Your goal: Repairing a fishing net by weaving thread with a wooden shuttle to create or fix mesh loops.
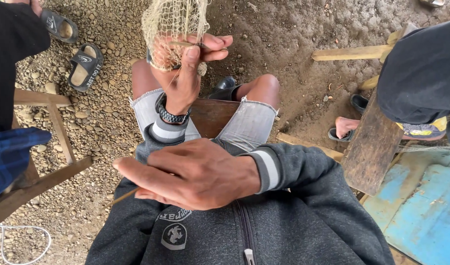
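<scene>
My left hand (pixel 184 78), a dark watch on its wrist, is stretched out over my knees and pinches a pale, yellowish fishing net (pixel 173 22) that hangs down from above. A thin needle-like piece (pixel 198 45) lies between its thumb and fingers at the net's lower edge. My right hand (pixel 190 174) is pulled back close to my chest, its fingers closed on a thin wooden stick (pixel 124 196) whose tip pokes out to the lower left. I wear a grey hoodie and cut-off denim shorts and sit on a brown wooden seat (pixel 212 115).
Two black sandals (pixel 85 66) lie on pebbly ground at the upper left, beside a wooden frame (pixel 55 125). A person in dark clothes sits at the right on a wooden plank (pixel 372 147), a sandalled foot (pixel 344 126) below. Blue painted boards (pixel 421 206) are at the lower right.
</scene>
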